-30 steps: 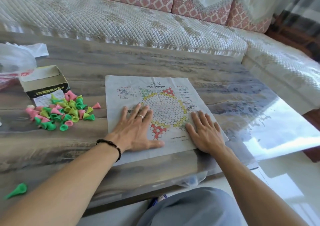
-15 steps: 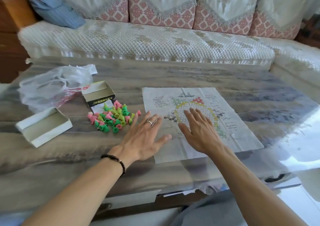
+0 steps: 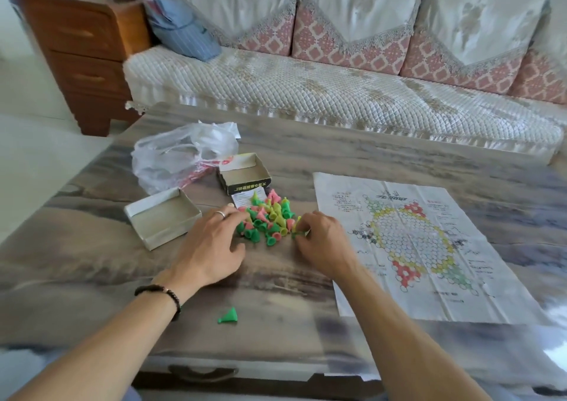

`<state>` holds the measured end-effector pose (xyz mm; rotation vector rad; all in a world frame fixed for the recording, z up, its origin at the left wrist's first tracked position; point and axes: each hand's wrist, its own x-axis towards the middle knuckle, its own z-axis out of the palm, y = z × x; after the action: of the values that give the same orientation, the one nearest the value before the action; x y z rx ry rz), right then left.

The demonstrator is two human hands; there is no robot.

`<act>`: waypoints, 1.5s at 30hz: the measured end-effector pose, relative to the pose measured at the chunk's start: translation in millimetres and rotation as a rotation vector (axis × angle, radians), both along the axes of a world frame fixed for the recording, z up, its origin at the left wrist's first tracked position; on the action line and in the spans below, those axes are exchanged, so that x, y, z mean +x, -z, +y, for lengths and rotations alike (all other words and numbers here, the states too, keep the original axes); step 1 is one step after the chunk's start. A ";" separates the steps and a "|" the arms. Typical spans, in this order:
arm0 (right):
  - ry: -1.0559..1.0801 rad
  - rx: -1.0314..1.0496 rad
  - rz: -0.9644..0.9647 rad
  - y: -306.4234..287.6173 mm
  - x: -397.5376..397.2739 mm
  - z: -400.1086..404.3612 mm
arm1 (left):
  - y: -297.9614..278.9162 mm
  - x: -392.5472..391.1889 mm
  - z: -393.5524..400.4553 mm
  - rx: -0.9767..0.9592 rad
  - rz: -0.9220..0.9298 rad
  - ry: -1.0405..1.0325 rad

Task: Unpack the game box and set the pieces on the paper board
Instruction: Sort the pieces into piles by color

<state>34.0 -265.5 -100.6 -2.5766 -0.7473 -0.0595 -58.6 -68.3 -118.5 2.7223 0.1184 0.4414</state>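
Marbled coffee table (image 3: 306,161) by sofa: box unpacked, pieces not yet on board.
L hand (image 3: 211,244) rests relaxed vs. pile of pieces (image 3: 267,219), prob. corralling; R hand (image 3: 322,241) seems to pinch green piece (image 3: 299,233) for paper board (image 3: 423,247) alongside.

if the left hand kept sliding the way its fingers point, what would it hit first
The left hand points up and right into the pile of game pieces, which its fingertips already seem to touch. Beyond the pile sits the dark-sided box half.
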 end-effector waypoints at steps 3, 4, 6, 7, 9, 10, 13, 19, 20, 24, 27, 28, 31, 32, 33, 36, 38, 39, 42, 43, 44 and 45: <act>-0.018 0.023 -0.020 5.9 -3.2 -4.8 | -4.5 6.6 4.4 -0.003 0.016 0.028; -0.029 0.029 -0.024 7.5 -7.5 -7.0 | -5.8 8.5 5.6 0.002 0.031 0.037; -0.078 0.032 -0.014 8.1 -17.8 -5.8 | -7.8 11.3 9.2 -0.007 0.060 0.046; -0.108 0.030 -0.008 7.6 -22.2 -3.0 | -8.5 13.0 10.9 -0.015 0.068 0.049; -0.147 0.036 -0.008 5.2 -29.3 7.4 | -9.6 15.4 14.2 -0.033 0.076 0.061; -0.152 0.040 -0.015 4.4 -31.8 13.8 | -10.0 15.7 15.6 -0.041 0.080 0.066; -0.115 0.031 -0.029 6.1 -38.0 31.4 | -9.5 13.8 19.8 -0.033 0.089 0.072; -0.042 -0.026 -0.046 11.4 -36.9 45.7 | -9.3 4.4 18.3 -0.057 0.069 0.083; -0.046 -0.039 -0.054 11.3 -36.3 46.8 | -9.1 4.0 16.3 -0.031 0.064 0.107; -0.058 -0.137 -0.101 10.3 -34.8 53.5 | -6.8 8.3 11.0 -0.013 0.054 0.176; -0.064 -0.173 -0.106 9.7 -33.8 55.2 | -5.7 10.1 12.2 -0.016 0.051 0.171; -0.066 -0.170 -0.104 9.6 -33.3 54.3 | -5.7 9.7 13.0 -0.018 0.044 0.165; -0.063 -0.090 -0.067 8.9 -31.2 49.1 | -8.4 6.9 13.8 0.004 0.035 0.155; -0.066 -0.058 -0.050 9.1 -30.2 46.9 | -9.7 6.3 13.8 0.007 0.038 0.156; -0.070 -0.038 -0.033 8.9 -29.7 44.2 | -10.8 6.0 14.0 0.011 0.045 0.160; -0.071 -0.012 0.009 8.9 -28.9 33.4 | -12.7 4.4 13.2 0.016 0.067 0.192; -0.066 0.005 0.018 10.4 -29.6 26.1 | -10.5 0.1 14.4 -0.006 0.064 0.221; -0.061 0.017 0.020 10.8 -29.8 23.1 | -9.1 -3.5 15.2 -0.018 0.057 0.222; -0.081 0.024 -0.006 9.3 -29.1 22.9 | -4.6 -15.7 18.7 -0.053 0.006 0.188; -0.098 -0.009 -0.025 8.2 -29.0 26.0 | -4.0 -19.1 19.0 -0.063 -0.001 0.176; -0.106 -0.051 -0.046 7.4 -29.1 29.9 | -3.9 -22.1 18.3 -0.071 -0.004 0.167; -0.100 -0.096 -0.061 6.7 -29.6 34.2 | -4.1 -24.0 17.4 -0.082 -0.002 0.163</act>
<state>4.4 -231.3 -107.3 -2.6335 -0.9208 -0.0727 -82.6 -50.9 -114.4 2.6259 -0.0833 0.3832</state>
